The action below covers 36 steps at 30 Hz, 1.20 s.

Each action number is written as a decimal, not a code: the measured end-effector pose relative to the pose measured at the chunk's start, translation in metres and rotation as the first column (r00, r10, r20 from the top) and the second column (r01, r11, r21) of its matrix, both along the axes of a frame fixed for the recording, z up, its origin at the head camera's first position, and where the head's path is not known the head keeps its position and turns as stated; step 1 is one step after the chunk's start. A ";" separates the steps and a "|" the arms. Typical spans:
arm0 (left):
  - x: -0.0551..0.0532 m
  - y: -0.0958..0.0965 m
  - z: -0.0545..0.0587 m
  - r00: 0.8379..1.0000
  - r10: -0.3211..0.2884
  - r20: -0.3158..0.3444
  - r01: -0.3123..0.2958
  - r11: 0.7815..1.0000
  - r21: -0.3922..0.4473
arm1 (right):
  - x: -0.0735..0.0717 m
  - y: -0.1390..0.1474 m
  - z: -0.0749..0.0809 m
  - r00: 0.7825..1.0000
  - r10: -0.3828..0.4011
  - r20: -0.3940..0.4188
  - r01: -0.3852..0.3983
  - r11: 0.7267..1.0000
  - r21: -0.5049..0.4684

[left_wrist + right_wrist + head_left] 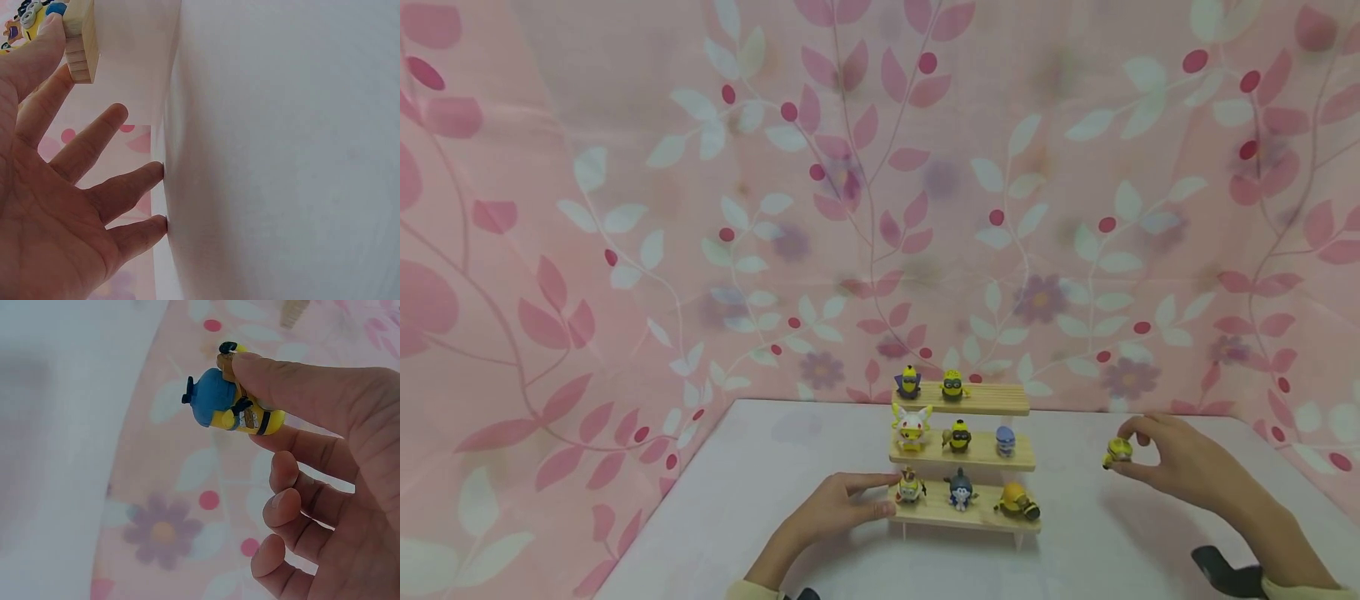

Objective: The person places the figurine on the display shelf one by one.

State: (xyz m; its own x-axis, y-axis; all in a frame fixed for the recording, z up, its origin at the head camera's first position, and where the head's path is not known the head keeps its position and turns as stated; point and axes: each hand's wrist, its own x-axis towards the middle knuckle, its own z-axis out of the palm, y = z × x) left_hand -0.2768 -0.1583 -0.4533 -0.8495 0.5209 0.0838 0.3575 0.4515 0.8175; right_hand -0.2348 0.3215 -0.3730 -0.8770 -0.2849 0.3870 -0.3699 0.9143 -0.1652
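Between thumb and index finger, my right hand [1187, 467] pinches a small yellow toy figurine [247, 403] with blue overalls, held above the table right of the stand. In the right wrist view the figurine lies sideways and its other fingers curl loosely, off it. My left hand [835, 504] is at the left end of the wooden stand's bottom tier [936, 517]. Its thumb and index finger touch the wood end [79, 59] beside a yellow figurine [910, 487]; the other fingers spread out, the lowest at the white surface.
Several figurines stand on the three-tier stand: a dark-caped one [909, 383] on top, a white-eared one [912, 429] in the middle, a grey-hooded one [960, 490] below. The white table [737, 467] ends at a pink floral curtain [872, 208].
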 end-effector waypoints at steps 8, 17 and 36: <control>0.000 0.000 0.000 1.000 0.000 0.008 0.000 1.000 -0.002 | 0.004 -0.012 0.015 0.999 -0.014 0.035 0.015 0.999 -0.032; -0.001 -0.001 -0.001 1.000 0.008 0.010 -0.008 1.000 -0.008 | 0.001 -0.026 0.031 1.000 0.024 0.010 -0.024 0.998 -0.053; -0.001 0.000 -0.001 1.000 0.006 0.012 -0.006 1.000 -0.001 | -0.014 -0.062 0.061 0.991 0.116 -0.060 -0.121 0.988 -0.092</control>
State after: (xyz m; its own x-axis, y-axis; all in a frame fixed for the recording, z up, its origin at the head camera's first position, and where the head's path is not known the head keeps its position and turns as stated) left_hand -0.2776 -0.1586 -0.4544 -0.8537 0.5157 0.0730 0.3446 0.4541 0.8216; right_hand -0.2489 0.2593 -0.3119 -0.8160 -0.3449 0.4638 -0.4855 0.8445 -0.2261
